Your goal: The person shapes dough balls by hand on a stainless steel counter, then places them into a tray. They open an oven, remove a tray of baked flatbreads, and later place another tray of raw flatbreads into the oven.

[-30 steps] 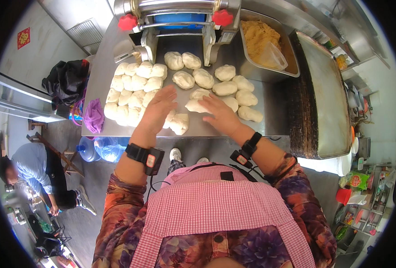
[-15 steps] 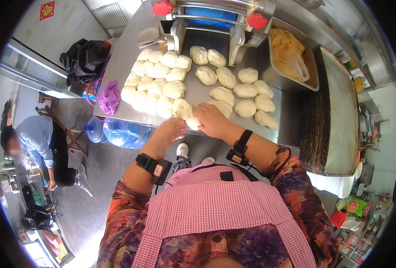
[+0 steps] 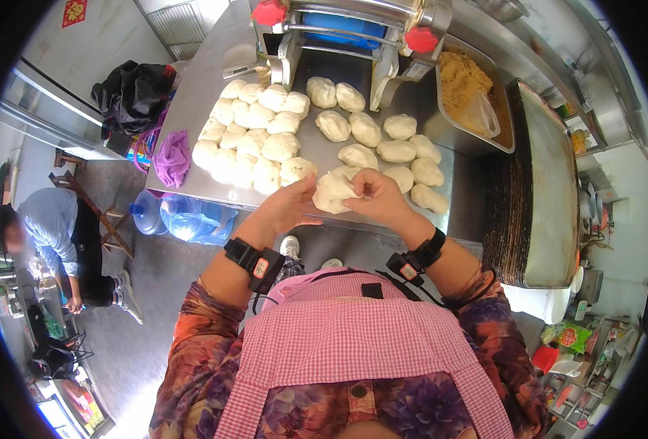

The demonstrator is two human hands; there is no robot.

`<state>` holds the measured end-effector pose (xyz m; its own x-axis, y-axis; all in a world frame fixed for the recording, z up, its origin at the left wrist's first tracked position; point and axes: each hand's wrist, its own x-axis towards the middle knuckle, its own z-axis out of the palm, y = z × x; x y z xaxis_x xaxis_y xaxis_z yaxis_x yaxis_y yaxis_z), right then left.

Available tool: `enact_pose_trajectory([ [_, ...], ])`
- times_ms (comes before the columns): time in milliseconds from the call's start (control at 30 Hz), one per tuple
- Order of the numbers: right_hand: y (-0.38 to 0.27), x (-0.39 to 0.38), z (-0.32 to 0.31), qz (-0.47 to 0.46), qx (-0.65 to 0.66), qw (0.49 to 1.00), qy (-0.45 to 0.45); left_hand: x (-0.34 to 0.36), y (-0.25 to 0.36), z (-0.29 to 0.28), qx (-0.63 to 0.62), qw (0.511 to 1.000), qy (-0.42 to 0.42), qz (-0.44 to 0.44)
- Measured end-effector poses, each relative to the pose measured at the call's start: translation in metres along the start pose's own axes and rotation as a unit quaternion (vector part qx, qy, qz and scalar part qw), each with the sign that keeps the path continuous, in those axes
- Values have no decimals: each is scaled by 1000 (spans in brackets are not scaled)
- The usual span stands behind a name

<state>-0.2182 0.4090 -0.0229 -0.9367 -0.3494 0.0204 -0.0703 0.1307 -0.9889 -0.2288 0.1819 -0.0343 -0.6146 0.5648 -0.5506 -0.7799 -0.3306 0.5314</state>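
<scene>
In the head view, the person's right hand (image 3: 384,199) pinches the upper edge of one soft dough piece (image 3: 332,190) between thumb and fingers, while the left hand (image 3: 287,208) is wide and cupped at its 9 o'clock side, thumb above and fingers lower; whether the left palm bears any weight cannot be told. Half a second ago the right hand was closed over a lump right against the end of the dough block (image 3: 252,139), with the left hand lower and nearer the body; now the hands stand further apart, and the piece shows between them with a fold drawn up at its 2 o'clock side. It is at the near edge of the steel table (image 3: 196,102), though whether its underside rests there is hidden. Judged from this, the work in hand has passed to shaping a single piece apart from the block. Taking that piece as the clock's centre, the block of close-set pieces lies toward 10 o'clock, separate dough balls (image 3: 364,128) spread from 12 to 3, the dough roller machine (image 3: 342,29) stands at 12, the metal pan (image 3: 455,135) of yellow-brown crumbly filling (image 3: 461,88) at 2, and the stacked baking trays (image 3: 543,212) at 3. A co-worker (image 3: 49,219) bends well apart, near 9.
</scene>
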Motion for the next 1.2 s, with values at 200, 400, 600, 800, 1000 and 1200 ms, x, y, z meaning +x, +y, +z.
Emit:
enact_pose_trajectory([
  [200,-15,2,1,-37,54,992,103,3,5,43,55,991,-27,121],
  [400,-26,3,-13,105,208,972,-32,18,2,54,137,978,-37,155],
  [600,-26,1,-20,68,103,990,73,12,5,70,-41,981,-155,106],
  [800,-39,-12,-36,0,121,992,-22,14,4,84,82,987,25,133],
  [1000,-40,-17,-34,134,247,959,-33,18,2,85,194,962,-16,193],
  [1200,-28,-27,-48,115,102,988,14,20,3,88,157,968,-111,161],
])
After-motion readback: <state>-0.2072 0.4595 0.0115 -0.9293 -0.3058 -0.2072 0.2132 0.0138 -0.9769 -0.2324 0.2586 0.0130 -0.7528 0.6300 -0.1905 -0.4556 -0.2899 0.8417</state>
